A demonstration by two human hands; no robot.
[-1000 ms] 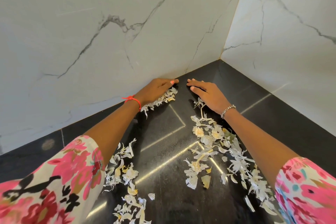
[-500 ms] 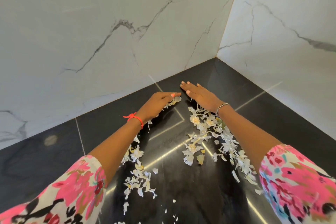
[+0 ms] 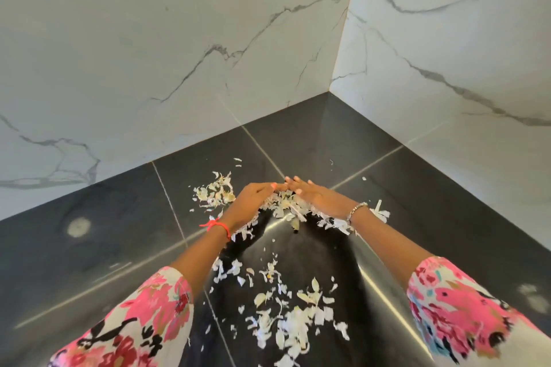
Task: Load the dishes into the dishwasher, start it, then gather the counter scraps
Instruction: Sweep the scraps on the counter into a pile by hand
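1. step: scrap gathering, judged the task's last part.
2. left hand (image 3: 253, 198) and right hand (image 3: 319, 198): fingers straight, held together, tips meeting, edges down on dark polished stone worktop (image 3: 387, 188) near its back corner.
3. pale papery peel scraps (image 3: 283, 207) heaped between the palms; loose flakes (image 3: 286, 319) toward front edge.
4. next: probably drag heap frontward into loose flakes; keep palm edges flat so none slip under.

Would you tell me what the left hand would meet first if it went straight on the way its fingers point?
Most likely the right hand: the left hand points up-right, and the two almost touch over the scraps. Depth is unclear.
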